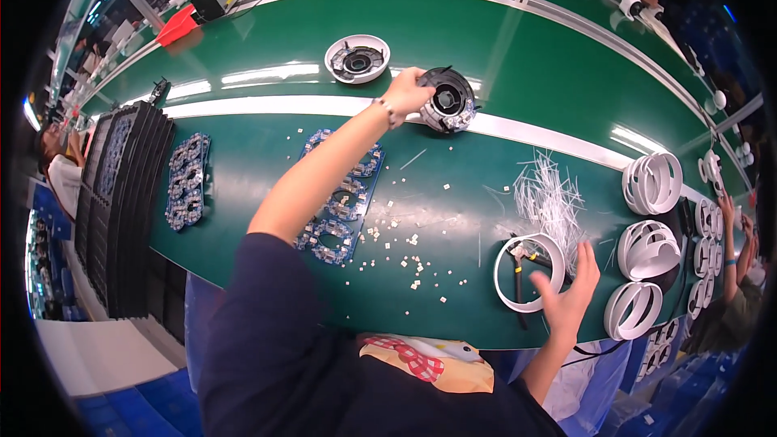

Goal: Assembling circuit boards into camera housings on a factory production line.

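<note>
My left hand reaches out across the bench and grips a round black housing by its left rim. A dark ring opening sits in the housing's middle, with pale circuit parts along its lower edge. Beside it stands a white bowl-shaped cover with a similar black part inside. My right hand is open, thumb and fingers apart, at the right edge of a white plastic ring. Whether the thumb touches the ring I cannot tell. Within the ring's outline lie pliers with black and yellow handles.
Blue circuit boards lie left, with another panel under my left arm. Small pale connectors are scattered mid-bench. Clear thin strips form a heap. White rings stand stacked at right; black trays at left. Other people work nearby.
</note>
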`<action>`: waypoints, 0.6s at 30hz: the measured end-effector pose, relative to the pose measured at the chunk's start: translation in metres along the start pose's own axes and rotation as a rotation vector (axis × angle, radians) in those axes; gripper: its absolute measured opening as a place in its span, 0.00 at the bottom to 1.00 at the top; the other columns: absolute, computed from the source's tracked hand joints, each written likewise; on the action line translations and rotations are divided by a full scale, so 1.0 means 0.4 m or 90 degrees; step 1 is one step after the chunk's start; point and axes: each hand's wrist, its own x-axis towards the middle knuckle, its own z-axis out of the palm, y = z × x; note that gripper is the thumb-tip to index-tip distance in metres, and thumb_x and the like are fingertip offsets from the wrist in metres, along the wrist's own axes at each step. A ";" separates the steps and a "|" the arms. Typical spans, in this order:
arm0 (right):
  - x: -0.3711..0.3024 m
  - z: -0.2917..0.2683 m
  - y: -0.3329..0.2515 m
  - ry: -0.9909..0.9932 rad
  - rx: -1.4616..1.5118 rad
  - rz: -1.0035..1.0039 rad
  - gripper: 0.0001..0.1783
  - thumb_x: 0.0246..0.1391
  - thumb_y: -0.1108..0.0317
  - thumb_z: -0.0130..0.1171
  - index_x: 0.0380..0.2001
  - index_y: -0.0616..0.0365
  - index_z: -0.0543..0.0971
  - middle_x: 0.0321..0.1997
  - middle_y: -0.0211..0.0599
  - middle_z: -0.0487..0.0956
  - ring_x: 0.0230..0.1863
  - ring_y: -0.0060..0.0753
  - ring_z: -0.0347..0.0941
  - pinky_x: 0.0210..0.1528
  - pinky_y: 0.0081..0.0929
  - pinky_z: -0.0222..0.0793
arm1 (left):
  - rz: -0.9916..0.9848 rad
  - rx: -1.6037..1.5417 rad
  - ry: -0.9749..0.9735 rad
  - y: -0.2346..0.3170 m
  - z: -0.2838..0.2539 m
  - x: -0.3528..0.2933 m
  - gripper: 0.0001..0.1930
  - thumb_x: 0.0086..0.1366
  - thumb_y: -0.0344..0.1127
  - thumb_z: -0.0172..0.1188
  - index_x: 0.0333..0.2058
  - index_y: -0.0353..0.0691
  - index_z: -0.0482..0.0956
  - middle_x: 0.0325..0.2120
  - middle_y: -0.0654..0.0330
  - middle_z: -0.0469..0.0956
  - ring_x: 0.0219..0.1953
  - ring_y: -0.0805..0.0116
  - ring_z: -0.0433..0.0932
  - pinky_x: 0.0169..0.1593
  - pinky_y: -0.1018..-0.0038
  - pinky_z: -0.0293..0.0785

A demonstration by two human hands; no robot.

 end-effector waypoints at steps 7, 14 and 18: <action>0.000 0.000 -0.088 -0.244 -0.009 -0.034 0.65 0.12 0.56 0.76 0.59 0.60 0.54 0.64 0.52 0.50 0.63 0.60 0.46 0.61 0.47 0.46 | -0.025 -0.333 -0.040 0.035 -0.059 -0.322 0.23 0.58 0.20 0.50 0.52 0.32 0.55 0.43 0.52 0.71 0.43 0.66 0.74 0.44 0.71 0.75; 0.046 0.011 -0.125 -0.003 0.299 -0.068 0.60 0.19 0.58 0.74 0.59 0.64 0.55 0.61 0.50 0.55 0.61 0.47 0.53 0.62 0.38 0.47 | 0.119 -0.405 0.042 0.011 -0.010 -0.486 0.21 0.58 0.18 0.49 0.49 0.31 0.55 0.45 0.53 0.67 0.50 0.68 0.68 0.55 0.71 0.66; 0.075 0.060 -0.275 -0.042 0.558 -0.104 0.61 0.24 0.66 0.73 0.61 0.62 0.48 0.60 0.44 0.56 0.59 0.42 0.58 0.57 0.35 0.59 | 0.149 -0.431 0.077 0.000 0.078 -0.563 0.25 0.57 0.18 0.49 0.52 0.32 0.52 0.47 0.54 0.64 0.51 0.68 0.65 0.56 0.72 0.62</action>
